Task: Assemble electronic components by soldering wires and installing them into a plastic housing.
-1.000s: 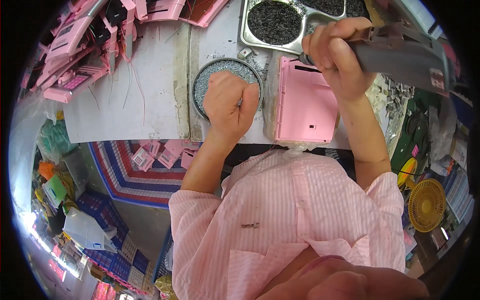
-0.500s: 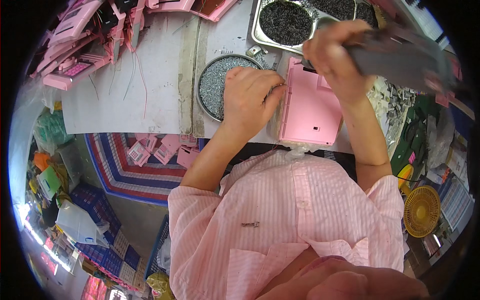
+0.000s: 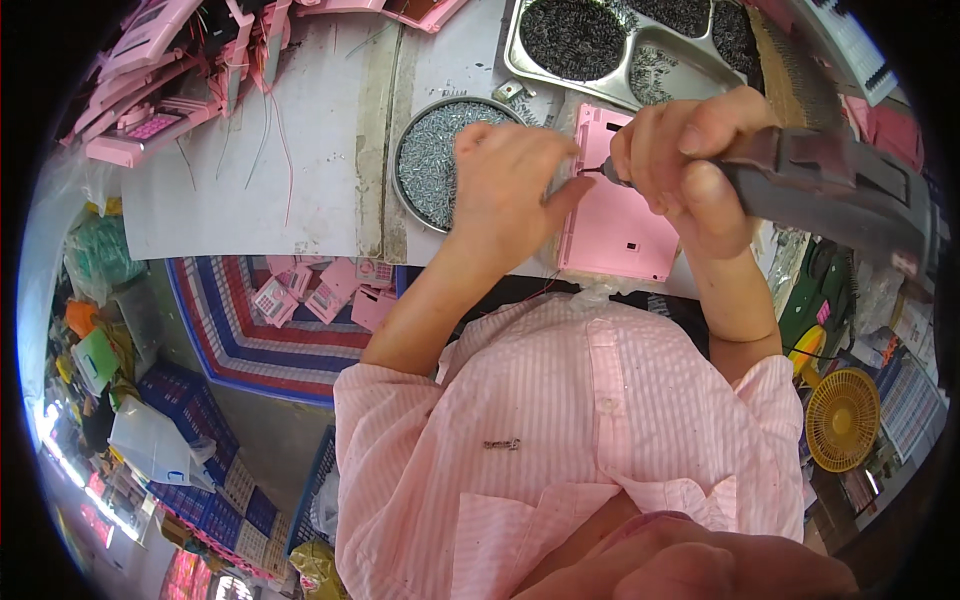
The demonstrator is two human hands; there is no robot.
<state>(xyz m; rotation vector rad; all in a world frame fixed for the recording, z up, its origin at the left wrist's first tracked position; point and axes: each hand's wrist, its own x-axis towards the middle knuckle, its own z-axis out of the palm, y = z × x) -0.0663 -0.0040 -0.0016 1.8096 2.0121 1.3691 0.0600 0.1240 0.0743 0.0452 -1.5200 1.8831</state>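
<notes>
A flat pink plastic casing [image 3: 625, 225] lies in front of me near the table's edge. My right hand [image 3: 695, 165] is wrapped round a dark grey electric screwdriver [image 3: 830, 185], held slanting with its body to the right. Its thin dark bit reaches to the upper left part of the casing. My left hand [image 3: 510, 185] is at the casing's left edge, beside the bit, with thumb and forefinger apart and slightly blurred. Partly under that hand stands a round metal dish [image 3: 397, 190] filled with small silvery screws [image 3: 430, 150].
A metal compartment tray [image 3: 690, 65] with small dark pieces stands at the back. Pink device parts [image 3: 150, 140] with loose wires pile up at far left. A striped bin [image 3: 215, 330] below the table holds more. A yellow fan [image 3: 843, 420] is at lower right.
The screwdriver has come down and left, bringing its bit to the casing. My left thumb and forefinger, pinched together before, are now apart. The casing has shifted slightly.
</notes>
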